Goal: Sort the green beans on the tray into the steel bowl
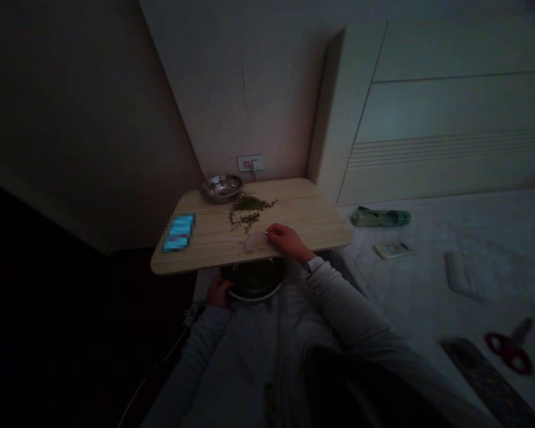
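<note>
In the dim head view, small green grains (249, 203) lie scattered on a light wooden table (312, 220). My right hand (289, 241) is over the table's near edge, its fingers pinched on a pale, translucent flat piece (255, 241); its exact kind is unclear. A few grains lie around this piece. Below the table edge, my left hand (220, 291) grips the left side of a dark-inside bowl with a pale rim (255, 298). The table hides the bowl's far part, and its contents are too dark to make out.
A metal bowl (222, 189) stands at the table's back left, with a blurred-out blue screen (179, 232) in front. On the bed at right lie a green bottle (381, 217), a phone (393, 249), red-handled scissors (509, 352) and a dark remote-like strip (488, 377). A wall socket (249, 163) holds a plug.
</note>
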